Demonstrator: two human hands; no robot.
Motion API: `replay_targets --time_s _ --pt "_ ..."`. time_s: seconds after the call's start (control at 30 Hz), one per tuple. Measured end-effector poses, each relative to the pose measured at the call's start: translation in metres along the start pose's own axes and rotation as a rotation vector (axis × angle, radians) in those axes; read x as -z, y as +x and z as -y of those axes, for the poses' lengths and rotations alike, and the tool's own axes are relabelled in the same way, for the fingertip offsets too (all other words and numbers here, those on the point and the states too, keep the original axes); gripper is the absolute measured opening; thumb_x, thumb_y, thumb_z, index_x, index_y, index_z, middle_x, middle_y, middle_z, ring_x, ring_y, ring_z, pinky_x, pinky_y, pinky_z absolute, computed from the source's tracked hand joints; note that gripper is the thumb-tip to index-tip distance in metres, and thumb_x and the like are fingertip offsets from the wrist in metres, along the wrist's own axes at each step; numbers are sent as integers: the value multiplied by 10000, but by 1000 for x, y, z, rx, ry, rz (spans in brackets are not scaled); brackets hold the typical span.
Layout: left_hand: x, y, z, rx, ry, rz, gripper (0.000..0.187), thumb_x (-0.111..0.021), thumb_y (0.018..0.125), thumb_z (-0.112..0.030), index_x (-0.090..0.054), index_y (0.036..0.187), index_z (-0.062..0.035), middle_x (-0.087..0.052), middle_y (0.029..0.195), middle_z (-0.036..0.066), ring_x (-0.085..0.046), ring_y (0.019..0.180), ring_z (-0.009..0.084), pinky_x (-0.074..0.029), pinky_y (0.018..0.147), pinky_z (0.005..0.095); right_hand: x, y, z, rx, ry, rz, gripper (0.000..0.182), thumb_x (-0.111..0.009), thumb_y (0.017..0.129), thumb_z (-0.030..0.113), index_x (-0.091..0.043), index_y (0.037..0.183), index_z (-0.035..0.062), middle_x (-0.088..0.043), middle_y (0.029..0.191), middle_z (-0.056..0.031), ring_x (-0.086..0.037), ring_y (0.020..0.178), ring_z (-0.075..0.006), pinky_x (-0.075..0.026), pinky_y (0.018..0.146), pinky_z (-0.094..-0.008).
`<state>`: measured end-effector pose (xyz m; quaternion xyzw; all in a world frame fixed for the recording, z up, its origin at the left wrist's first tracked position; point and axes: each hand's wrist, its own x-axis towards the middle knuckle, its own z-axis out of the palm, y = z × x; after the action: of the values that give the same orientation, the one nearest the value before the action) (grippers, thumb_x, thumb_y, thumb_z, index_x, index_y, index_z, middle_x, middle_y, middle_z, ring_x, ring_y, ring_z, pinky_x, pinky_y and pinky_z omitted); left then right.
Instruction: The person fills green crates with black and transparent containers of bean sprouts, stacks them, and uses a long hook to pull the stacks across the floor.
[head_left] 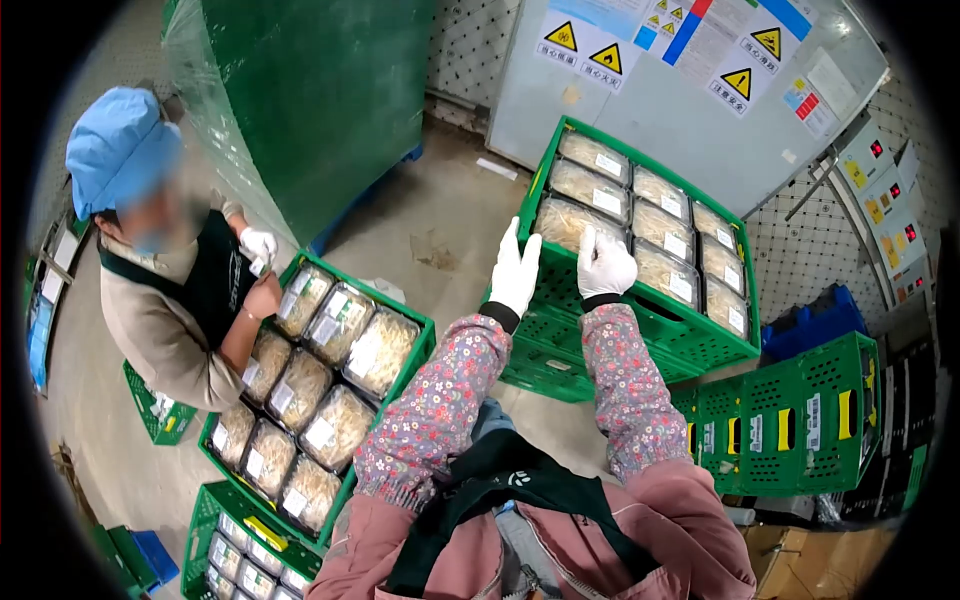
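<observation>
My right hand lies flat and unclenched on the nearest pack in the green crate. My left hand, also loose, touches the same pack at its left end. The pack's long side runs between both hands.

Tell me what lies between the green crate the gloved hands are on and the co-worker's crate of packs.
In the head view, bare concrete floor separates the right crate from the co-worker's crate. The wearer's left hand, with its floral sleeve, reaches across that gap.
</observation>
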<state>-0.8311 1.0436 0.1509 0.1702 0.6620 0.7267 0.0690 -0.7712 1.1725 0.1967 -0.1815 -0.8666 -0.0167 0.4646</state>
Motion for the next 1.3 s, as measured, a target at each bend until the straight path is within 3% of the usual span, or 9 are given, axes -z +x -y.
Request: replay_targets --time_s 0.2,0.33,0.47,0.57,0.8,0.97,1.2,1.23,1.3 --pt "15 -54 26 17 57 -101 595 -567 922 -289 -347 1387 9 -402 1402 179 -379 1299 250 -285 1077 320 10 -4 -1 38 30 46 251 -547 875 289 -610 687 136 -612 672 -49 -593 646 -261 -454 559 -391" --pt "50 -138 54 86 211 104 334 -558 935 -247 -580 1191 -33 -636 1129 82 -578 1056 165 -440 928 301 13 -7 -15 186 232 -44 162 -595 854 242 -674 814 106 -646 751 -86 -610 681 -281 -484 605 -392" --pt "82 -255 117 379 108 108 343 -557 918 -263 -600 1141 -6 -650 1066 143 -607 985 219 -458 880 306 38 -11 -11 141 497 16 141 -600 864 138 -677 965 76 -666 917 -113 -617 837 -274 -487 754 -386" --pt "102 -347 142 574 94 -172 352 -549 915 -291 -621 1114 -10 -661 1051 131 -609 984 200 -453 875 292 52 -19 5 205 739 -26 244 -580 868 80 -640 1104 67 -631 1065 -103 -570 972 -280 -434 889 -387" --pt "117 -489 118 813 44 -825 353 -557 916 -264 -609 1061 54 -672 959 144 -638 825 172 -507 739 284 -37 -88 120 377 1134 516 264 -558 875 148 -622 1128 111 -637 1039 -105 -579 966 -281 -462 856 -368" --pt "117 -553 118 808 56 -967 347 -551 917 -261 -618 1040 57 -686 937 153 -660 816 205 -514 736 309 -166 -155 217 461 665 976 406 -477 891 363 -546 1191 98 -613 1045 -165 -570 1005 -347 -464 861 -460" --pt "136 -603 70 890 122 -1089 328 -555 912 -244 -614 1111 10 -685 915 111 -643 791 174 -510 711 294 -165 -155 309 554 -9 1309 415 -451 909 417 -705 971 94 -681 1025 -110 -637 1002 -269 -502 841 -405" --pt "144 -607 72 854 166 -1094 320 -556 911 -239 -616 1111 3 -685 915 111 -641 792 171 -507 714 290 -168 -153 320 530 -113 1407 296 -538 897 256 -649 1145 139 -600 1233 -47 -579 1128 -216 -492 861 -413" --pt "170 -613 75 837 225 -1105 305 -558 909 -230 -621 1109 -8 -685 913 114 -639 795 169 -503 727 284 -174 -151 324 502 -62 1437 333 -491 924 322 -643 1153 134 -612 1211 -58 -599 1097 -212 -497 850 -410"
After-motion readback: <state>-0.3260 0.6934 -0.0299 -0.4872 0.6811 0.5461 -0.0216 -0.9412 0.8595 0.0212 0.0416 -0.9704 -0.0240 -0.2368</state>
